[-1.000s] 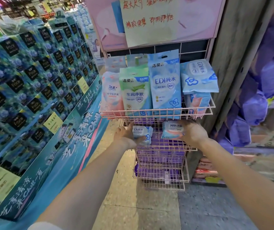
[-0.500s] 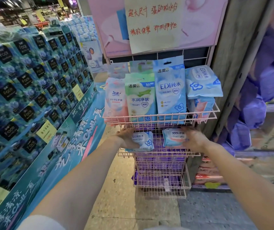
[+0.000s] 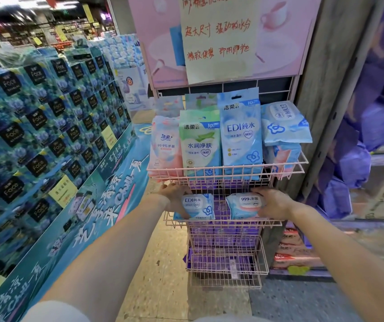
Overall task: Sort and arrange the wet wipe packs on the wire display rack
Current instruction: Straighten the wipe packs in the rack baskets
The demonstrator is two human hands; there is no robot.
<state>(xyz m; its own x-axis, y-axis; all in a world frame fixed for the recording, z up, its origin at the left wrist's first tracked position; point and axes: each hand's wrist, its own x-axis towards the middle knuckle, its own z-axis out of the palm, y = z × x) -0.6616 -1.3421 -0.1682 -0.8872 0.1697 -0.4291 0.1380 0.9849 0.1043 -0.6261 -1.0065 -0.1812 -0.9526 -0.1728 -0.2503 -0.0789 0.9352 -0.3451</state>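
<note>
- Both hands are in at the middle basket [image 3: 272, 223] of the pink wire display rack [image 3: 299, 89], one small pack in each.
- The left hand [image 3: 174, 201] grips the small blue EDI pack [image 3: 198, 205] by its left end, at the basket's left front. The thumb lies on the pack's lower left corner and the other fingers are out of sight behind it.
- The right hand [image 3: 275, 203] grips the 999 pack [image 3: 244, 203] by its right end, fingers curled round that edge.
- Both packs stand on a long edge with the printed face to the camera and the text upright. Their long axes run left to right along the front rail, and there's a narrow gap between the two.
- The front rail cuts across their bottom edges.
- Up in the top basket [image 3: 302, 162], the pink pack [image 3: 165, 145], green pack [image 3: 199, 145] and tall blue EDI pack [image 3: 241, 135] stand upright with long axes vertical.
- At the top basket's right end, a blue pack [image 3: 284, 124] lies tilted on another pack that is mostly covered.
- Purple packs [image 3: 223, 240] fill the lower baskets, and their print is too blurred behind the wire to read.
- The handwritten sign [image 3: 218, 36] above is cut off at the top edge.
</note>
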